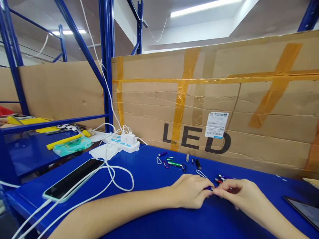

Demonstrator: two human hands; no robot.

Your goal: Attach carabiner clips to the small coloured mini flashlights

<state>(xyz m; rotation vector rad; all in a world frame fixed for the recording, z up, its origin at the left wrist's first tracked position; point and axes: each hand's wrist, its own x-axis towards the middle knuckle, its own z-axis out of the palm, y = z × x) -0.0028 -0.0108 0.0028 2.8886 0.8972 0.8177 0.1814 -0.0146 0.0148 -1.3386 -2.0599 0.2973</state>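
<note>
My left hand [190,191] is closed around a small dark blue tube [208,188] that looks like a mini flashlight; only its end shows. Pinched at that end are the fingertips of my right hand [239,192], and any small part between them is too small to make out. Just behind the hands lie a silver carabiner [201,173], a black tube [198,163] and a purple tube [228,177]. Red pieces [218,181] are partly hidden by my right hand. Farther left are a green tube [175,164], a purple tube [162,154] and several small carabiners [166,164].
A phone [74,179] with a white cable lies on the blue table [139,212] at left. Behind it is a power strip [127,143] with chargers. Cardboard marked LED [154,103] walls the back. A dark tablet-like device [304,209] lies at right.
</note>
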